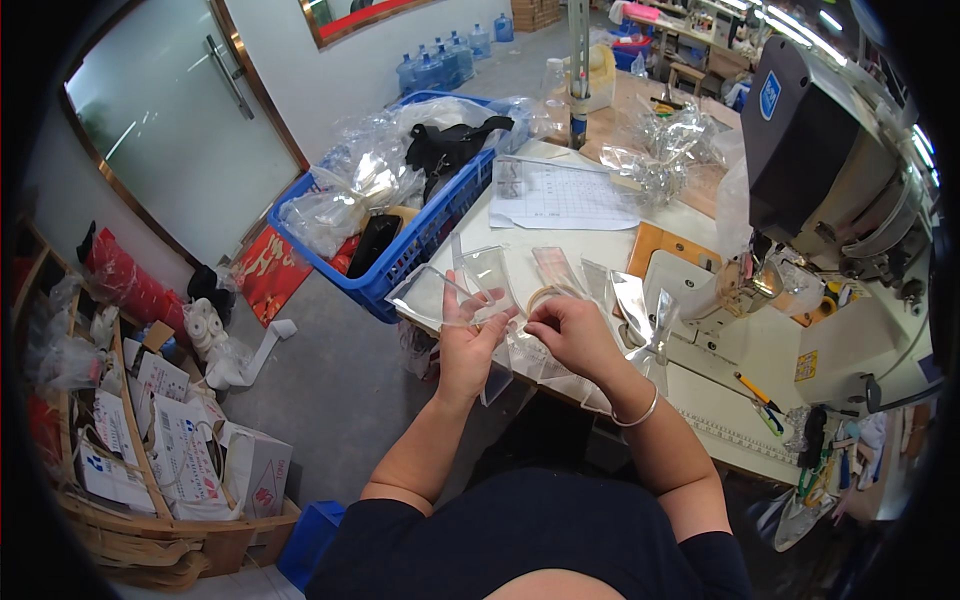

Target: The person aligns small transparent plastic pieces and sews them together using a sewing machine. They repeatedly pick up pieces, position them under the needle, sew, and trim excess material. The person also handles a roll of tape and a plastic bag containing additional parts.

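Observation:
My left hand point(468, 335) grips a clear plastic pouch point(425, 295) with stiff-looking edges, its thumb pressed toward the fingers over the table's front edge. My right hand point(572, 335), with a bangle on the wrist, is closed in a pinch just beside it; what its fingertips hold, if anything, is too small to make out. Behind those fingertips lies a curved pale strip point(540, 293). More clear plastic pieces point(484, 265) lie around both hands, and shiny clear film point(630, 305) sits right of the right hand.
A sewing machine point(820, 150) stands at the right of the table. Beyond the hands lies a printed sheet point(565, 195); bundled clear film point(665, 150) is behind it. A blue basket point(400, 262) of plastic bags adjoins the table's left. Pencil point(757, 390) and ruler point(730, 433) lie front right.

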